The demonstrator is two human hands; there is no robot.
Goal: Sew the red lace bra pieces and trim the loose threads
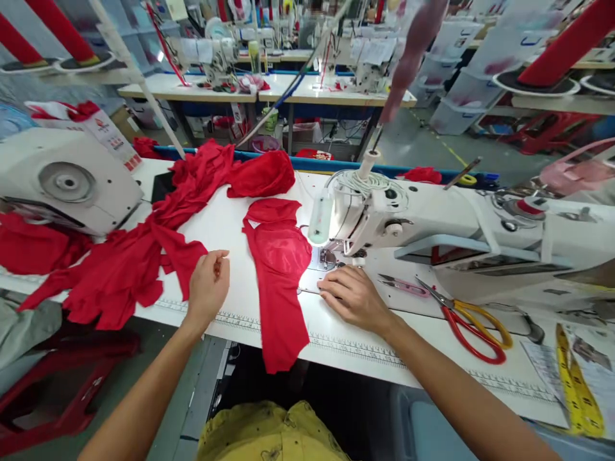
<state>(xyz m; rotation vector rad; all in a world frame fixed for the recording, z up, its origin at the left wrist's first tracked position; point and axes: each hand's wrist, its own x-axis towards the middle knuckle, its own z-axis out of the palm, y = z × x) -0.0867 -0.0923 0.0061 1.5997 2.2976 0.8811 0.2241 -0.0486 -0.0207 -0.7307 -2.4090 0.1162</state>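
Observation:
A red bra cup piece (281, 250) with a long fabric wing lies on the white sewing table, its right edge beside the presser foot (327, 258). My right hand (353, 296) rests on the machine bed just right of it, fingers extended and slightly bent near a thin metal rod (310, 292). To the left, my left hand (209, 288) is closed with curled fingers, against the edge of a red fabric piece (180, 256). Whether it grips that fabric is hidden. The sewing machine (384, 221) stands behind my right hand.
Red cut pieces (120, 269) are heaped at left, and another red cup (262, 175) lies behind. Scissors (471, 317), pink-handled snips (403, 285) and a yellow tape measure (574, 384) lie at right. A second machine head (67, 179) stands left.

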